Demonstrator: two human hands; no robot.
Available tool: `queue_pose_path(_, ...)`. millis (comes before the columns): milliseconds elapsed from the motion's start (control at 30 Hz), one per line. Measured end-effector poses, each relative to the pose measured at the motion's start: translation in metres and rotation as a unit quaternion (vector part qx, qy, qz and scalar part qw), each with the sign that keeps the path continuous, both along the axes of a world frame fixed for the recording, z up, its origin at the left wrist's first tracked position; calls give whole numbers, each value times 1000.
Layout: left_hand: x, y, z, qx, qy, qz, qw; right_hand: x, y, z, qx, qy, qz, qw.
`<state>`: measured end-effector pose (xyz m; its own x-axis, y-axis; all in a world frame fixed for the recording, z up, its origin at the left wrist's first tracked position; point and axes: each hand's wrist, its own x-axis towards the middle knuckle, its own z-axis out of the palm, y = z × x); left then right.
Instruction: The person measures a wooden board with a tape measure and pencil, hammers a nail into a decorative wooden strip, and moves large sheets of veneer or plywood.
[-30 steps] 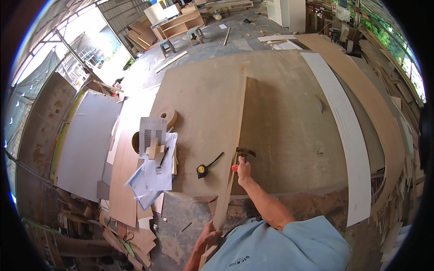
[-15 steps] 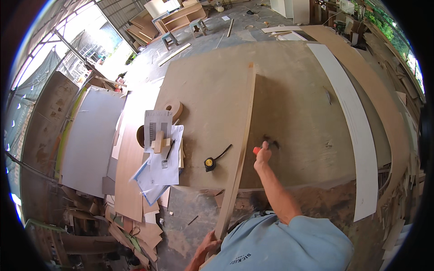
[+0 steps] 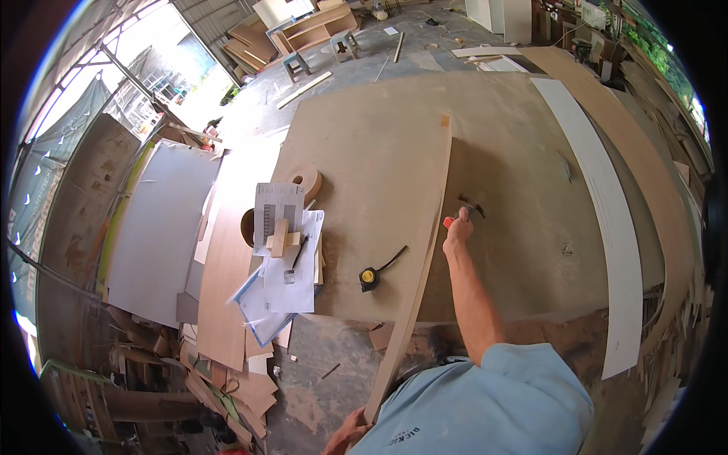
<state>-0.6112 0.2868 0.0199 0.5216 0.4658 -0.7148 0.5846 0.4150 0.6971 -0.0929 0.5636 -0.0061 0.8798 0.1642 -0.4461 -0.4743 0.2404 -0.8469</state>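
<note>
A long, narrow wooden board (image 3: 418, 303) stands on edge across a large tan sheet (image 3: 364, 167), running from near my body to the sheet's far part. My left hand (image 3: 350, 432) is closed around its near end, low in the picture. My right hand (image 3: 457, 231) grips a claw hammer (image 3: 473, 207) with a red-orange handle. The dark hammer head is just right of the board's right face; whether they touch I cannot tell. Left of the board lies a black and yellow tape measure (image 3: 368, 278), its tab end sticking out.
Papers (image 3: 299, 265), wood blocks (image 3: 279, 238) and a roll of edge banding (image 3: 307, 182) sit at the sheet's left edge. A long white strip (image 3: 607, 212) lies along the right. Wood offcuts (image 3: 243, 390) litter the floor at lower left. Stools (image 3: 345, 45) stand far back.
My right hand and the hammer have moved farther away along the board, and the hammer head is less blurred. My left hand keeps its hold. The whole view has shifted slightly.
</note>
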Motion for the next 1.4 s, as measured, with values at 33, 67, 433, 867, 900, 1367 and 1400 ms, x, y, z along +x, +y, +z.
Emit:
queue_pose_path(33, -1, 1, 0, -2, 0, -1, 1000, -5, 3, 2, -16, -5, -22, 1000)
queue_pose_path(67, -1, 2, -1, -3, -1, -2, 1000, -13, 6, 3, -32, -11, -45, 998)
queue_pose_path(433, -13, 6, -4, -3, 2, -11, 1000, 3, -13, -6, 51, 23, 186, 981)
queue_pose_path(867, 98, 76, 14, 61, 3, 33, 998, 22, -154, -12, -49, 8, 289, 956)
queue_pose_path(900, 121, 85, 21, 98, -6, 23, 995, 28, -176, -13, -57, -2, 293, 954)
queue_pose_path(1367, 406, 80, -13, 434, 194, -86, 876, 127, -391, -5, -100, -54, 259, 959)
queue_pose_path(1400, 415, 75, -23, 447, 210, -90, 865, 132, -402, -8, -98, -58, 263, 958)
